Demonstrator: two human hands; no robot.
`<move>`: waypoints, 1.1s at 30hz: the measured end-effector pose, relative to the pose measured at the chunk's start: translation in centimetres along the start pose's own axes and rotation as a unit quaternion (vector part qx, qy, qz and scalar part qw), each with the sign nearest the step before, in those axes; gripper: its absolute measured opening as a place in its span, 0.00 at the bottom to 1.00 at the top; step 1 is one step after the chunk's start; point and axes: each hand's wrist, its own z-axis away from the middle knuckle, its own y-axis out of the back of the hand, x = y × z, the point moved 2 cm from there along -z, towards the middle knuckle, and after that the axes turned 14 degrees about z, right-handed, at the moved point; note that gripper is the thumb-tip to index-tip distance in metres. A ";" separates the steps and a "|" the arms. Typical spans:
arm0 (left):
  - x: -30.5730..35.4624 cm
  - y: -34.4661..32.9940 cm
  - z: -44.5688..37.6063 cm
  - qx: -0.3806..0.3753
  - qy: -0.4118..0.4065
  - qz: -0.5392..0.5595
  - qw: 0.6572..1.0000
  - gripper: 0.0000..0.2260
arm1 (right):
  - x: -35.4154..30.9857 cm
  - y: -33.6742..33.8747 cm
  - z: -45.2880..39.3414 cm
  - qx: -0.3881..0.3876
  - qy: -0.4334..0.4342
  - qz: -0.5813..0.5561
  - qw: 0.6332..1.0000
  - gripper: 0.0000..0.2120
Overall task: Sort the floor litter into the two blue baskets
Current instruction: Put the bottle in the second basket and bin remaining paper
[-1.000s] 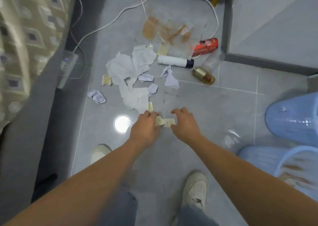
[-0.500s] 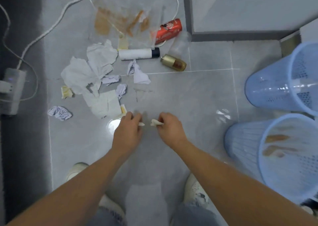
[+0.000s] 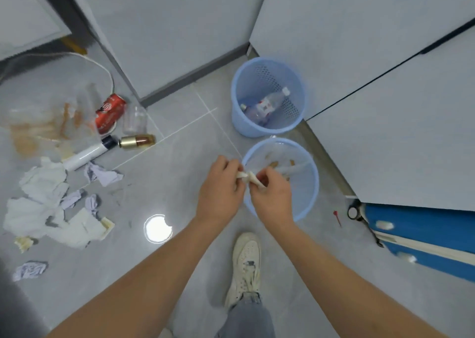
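Small cream paper scraps (image 3: pixel 250 179), pinched by both the left hand (image 3: pixel 221 191) and the right hand (image 3: pixel 272 196), have moved from the floor to the near blue plastic basket's (image 3: pixel 312 183) rim, ready to drop.

Two blue baskets (image 3: pixel 267 129) (image 3: pixel 312 183), one red can (image 3: pixel 110 112), one white tube (image 3: pixel 86 155), one gold bottle (image 3: pixel 137 141), two hands (image 3: pixel 218 193) (image 3: pixel 272 198)

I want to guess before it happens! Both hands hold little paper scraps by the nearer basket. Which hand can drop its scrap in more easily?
Probably the right hand: it is already over the nearer basket with its scrap. The left hand sits outside the rim.
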 end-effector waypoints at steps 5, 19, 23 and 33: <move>1.5 -5.1 -2.0 -0.052 -0.017 -0.006 0.998 0.05 | 4.2 1.4 -2.1 0.006 -0.036 0.027 0.999 0.06; -3.2 0.7 1.1 -0.037 0.040 -0.048 0.997 0.16 | 0.4 -1.1 -0.6 -0.033 0.050 0.089 0.994 0.12; -7.5 7.3 4.1 0.025 0.071 -0.058 0.995 0.15 | -6.8 -5.9 1.2 -0.077 0.125 0.065 0.987 0.12; -25.6 21.1 16.5 0.149 0.198 -0.083 0.965 0.14 | -18.6 -26.9 10.7 -0.232 0.260 0.118 0.930 0.10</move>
